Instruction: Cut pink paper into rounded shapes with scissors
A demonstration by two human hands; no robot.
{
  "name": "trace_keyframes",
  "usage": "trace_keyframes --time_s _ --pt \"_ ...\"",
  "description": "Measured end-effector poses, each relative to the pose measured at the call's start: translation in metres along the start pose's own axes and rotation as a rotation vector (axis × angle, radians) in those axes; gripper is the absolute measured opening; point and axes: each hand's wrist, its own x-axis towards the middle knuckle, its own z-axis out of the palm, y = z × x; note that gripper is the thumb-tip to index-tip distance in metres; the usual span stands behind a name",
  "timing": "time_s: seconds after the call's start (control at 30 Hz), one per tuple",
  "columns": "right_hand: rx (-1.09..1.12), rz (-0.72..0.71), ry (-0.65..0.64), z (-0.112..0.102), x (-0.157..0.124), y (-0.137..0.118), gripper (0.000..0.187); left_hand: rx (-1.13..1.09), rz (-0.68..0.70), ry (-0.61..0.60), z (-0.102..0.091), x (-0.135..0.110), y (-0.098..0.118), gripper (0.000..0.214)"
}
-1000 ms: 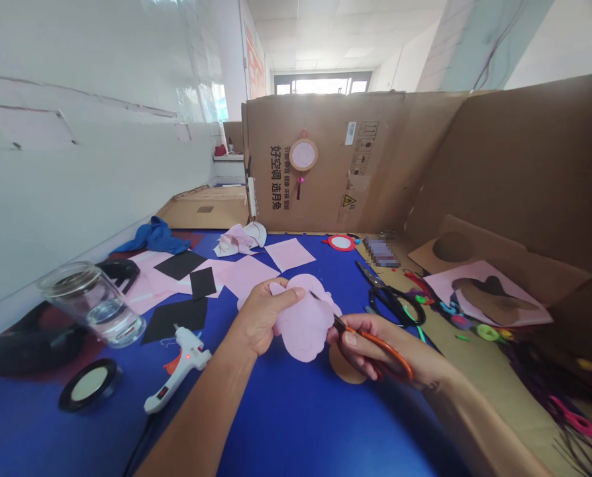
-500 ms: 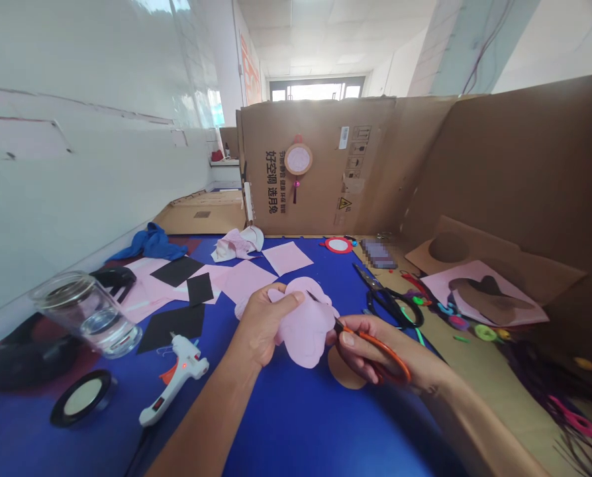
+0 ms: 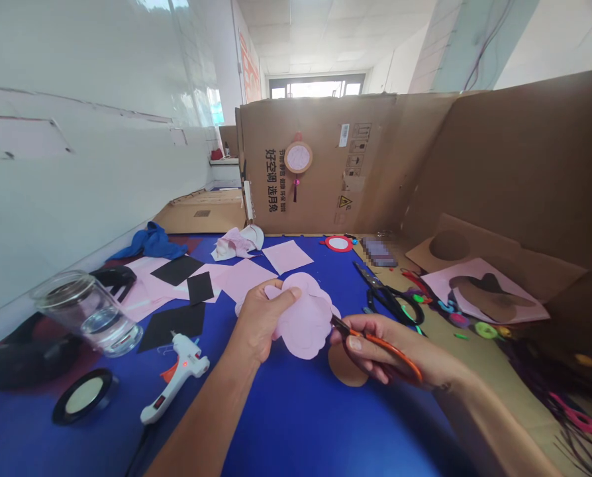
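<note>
My left hand [image 3: 262,318] pinches a pink paper cutout [image 3: 306,324] with a scalloped, flower-like edge, thumb on top. Orange-handled scissors [image 3: 393,354] are gripped in my right hand [image 3: 375,344], their dark blades meeting the right edge of the paper. How far apart the blades are is hard to make out. Below the right hand a round brown cardboard disc [image 3: 346,372] lies on the blue tabletop [image 3: 276,424], partly covered by the fingers.
To the left are a white glue gun [image 3: 179,377], a glass jar of water [image 3: 95,315], a black roll [image 3: 83,399] and black paper squares [image 3: 200,288]. Black-handled scissors [image 3: 393,295] and a red-rimmed disc [image 3: 338,244] lie to the right. Cardboard walls [image 3: 320,179] stand behind.
The scissor blade seen across the paper has drawn back to its right edge. My right hand has shifted slightly right, and the paper has tilted a little and risen.
</note>
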Motion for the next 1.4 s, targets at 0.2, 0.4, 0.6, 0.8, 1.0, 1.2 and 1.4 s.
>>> trace_keyframes --time_s 0.2,0.4,0.6,0.8,1.0,1.2,1.4 --pt "0.000 0.014 0.004 0.000 -0.001 -0.003 0.056 0.040 0.021 -0.026 0.002 -0.003 0.003 0.042" --pt "-0.003 -0.044 -0.050 -0.003 -0.003 -0.003 0.051 0.017 0.009 -0.033 0.001 -0.001 0.000 0.041" --pt "-0.022 -0.039 -0.037 -0.004 -0.004 -0.005 0.049 -0.020 0.018 -0.039 -0.004 0.002 -0.001 0.041" --pt "-0.011 -0.051 -0.059 -0.007 -0.004 -0.001 0.047 -0.024 0.012 -0.029 -0.004 0.000 0.000 0.041" --pt "-0.019 -0.059 -0.062 -0.010 -0.005 -0.001 0.049 -0.040 0.028 -0.027 -0.003 -0.001 0.001 0.040" --pt "-0.029 -0.063 -0.040 -0.013 -0.007 0.001 0.048 -0.039 0.021 -0.015 -0.003 0.000 0.002 0.039" --pt "-0.031 -0.086 -0.034 -0.014 -0.004 0.002 0.046 -0.019 0.030 -0.030 -0.002 -0.002 0.002 0.040"
